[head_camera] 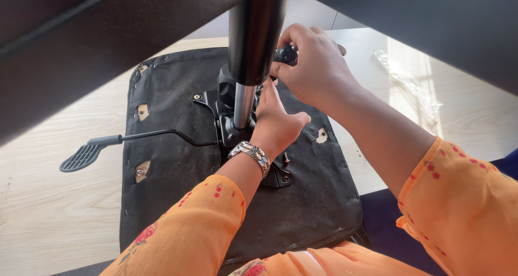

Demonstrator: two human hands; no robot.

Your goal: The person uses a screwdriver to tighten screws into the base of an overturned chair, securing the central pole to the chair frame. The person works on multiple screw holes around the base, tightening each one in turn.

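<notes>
An upturned office-chair seat (178,162), covered in black fabric, lies on a pale wooden floor. A black metal mechanism plate (213,106) is fixed at its middle, and a gas-lift column (251,38), black above and chrome below, stands up from it. My right hand (315,65) is closed around a black round knob (287,53) beside the column. My left hand (278,122), with a metal watch at the wrist, reaches in by the column's base, its fingers up against the mechanism; what they touch is hidden.
A black lever with a ribbed paddle (83,156) sticks out left from the mechanism. Crumpled clear plastic wrap (410,87) lies on the floor at right. Dark chair-base arms (81,44) cross the top of the view.
</notes>
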